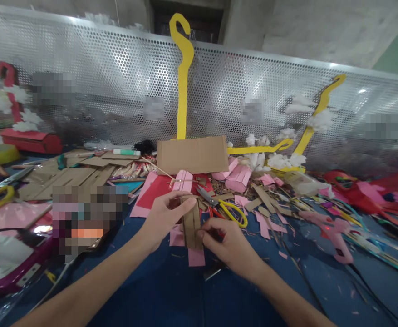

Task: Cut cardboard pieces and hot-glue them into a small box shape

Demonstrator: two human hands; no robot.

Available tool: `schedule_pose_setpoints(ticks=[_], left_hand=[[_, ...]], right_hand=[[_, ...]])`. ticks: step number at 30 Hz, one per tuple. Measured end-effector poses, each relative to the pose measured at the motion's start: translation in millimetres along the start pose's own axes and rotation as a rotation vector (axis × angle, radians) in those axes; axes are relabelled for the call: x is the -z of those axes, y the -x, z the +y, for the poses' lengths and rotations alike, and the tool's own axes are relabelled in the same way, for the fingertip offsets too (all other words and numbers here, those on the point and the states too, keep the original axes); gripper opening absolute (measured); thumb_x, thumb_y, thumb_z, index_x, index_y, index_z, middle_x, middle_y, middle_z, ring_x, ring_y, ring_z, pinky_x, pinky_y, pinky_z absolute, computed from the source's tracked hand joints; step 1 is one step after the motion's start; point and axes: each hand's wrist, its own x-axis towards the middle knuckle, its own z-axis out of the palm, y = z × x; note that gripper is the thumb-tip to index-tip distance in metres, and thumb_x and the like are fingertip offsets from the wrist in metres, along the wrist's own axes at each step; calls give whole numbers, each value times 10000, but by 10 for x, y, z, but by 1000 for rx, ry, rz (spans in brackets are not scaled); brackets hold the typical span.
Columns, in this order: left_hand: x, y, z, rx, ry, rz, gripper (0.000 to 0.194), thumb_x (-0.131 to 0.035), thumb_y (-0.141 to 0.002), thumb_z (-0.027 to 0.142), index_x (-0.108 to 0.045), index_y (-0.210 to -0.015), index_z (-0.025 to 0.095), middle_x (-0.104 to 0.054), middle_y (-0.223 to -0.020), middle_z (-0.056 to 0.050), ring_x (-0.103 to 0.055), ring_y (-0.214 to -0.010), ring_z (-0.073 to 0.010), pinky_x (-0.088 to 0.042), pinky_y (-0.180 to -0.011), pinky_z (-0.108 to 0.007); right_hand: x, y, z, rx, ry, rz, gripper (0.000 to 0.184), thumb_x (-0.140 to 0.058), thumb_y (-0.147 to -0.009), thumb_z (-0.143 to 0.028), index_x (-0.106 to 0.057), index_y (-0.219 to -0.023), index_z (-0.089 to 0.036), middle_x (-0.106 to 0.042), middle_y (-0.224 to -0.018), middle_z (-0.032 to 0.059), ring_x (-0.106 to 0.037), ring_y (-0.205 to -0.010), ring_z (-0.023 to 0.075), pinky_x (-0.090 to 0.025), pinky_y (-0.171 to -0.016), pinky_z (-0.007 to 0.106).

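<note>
My left hand grips the top of a small creased cardboard piece, thumb in front, above the blue tabletop. At the piece's lower right edge, the thumb and fingers of my right hand are pinched together against it. Whether anything small is between those fingertips is hidden. Pink paper pieces show just below the cardboard. Scissors with yellow handles lie beyond my right hand, blades pointing away to the left. Behind my hands, a red paper sheet lies among pink scraps.
A cardboard box shape with a tall yellow hook stands ahead, before a perforated metal screen. A pink glue gun with a cord lies at right. Flat cardboard pieces are piled at left, near a purple object.
</note>
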Motion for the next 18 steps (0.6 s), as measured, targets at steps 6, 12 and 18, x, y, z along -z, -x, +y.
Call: schedule_pose_setpoints(ticks=[6, 12, 18], left_hand=[[3, -12, -18, -25, -21, -20, 405, -815, -787, 444, -735, -1070, 165, -779, -999, -97, -717, -818, -196, -565, -698, -288], [-13, 11, -31, -33, -12, -128, 463, -815, -785, 414, -715, -1163, 165, -761, -1149, -132, -718, -1020, -268, -590, -772, -340], [-4, 15, -46, -42, -42, -181, 436, -809, -810, 378, -702, -1184, 180, -774, -1144, -107, -714, -1069, -254, -575, -875, -349]], right_hand=[[-1, -9, 30, 3, -68, 5, 169, -582, -933, -302, -635, -821, -187, -595, -712, -12, -524, -682, 148, -413, -643, 250], [24, -24, 42, 21, -132, 30, 242, -549, -975, -356, -634, -823, -189, -620, -752, -2, -557, -716, 155, -442, -669, 252], [42, -24, 40, 48, -127, 61, 267, -530, -991, -361, -606, -799, -192, -578, -734, -9, -521, -697, 149, -418, -664, 256]])
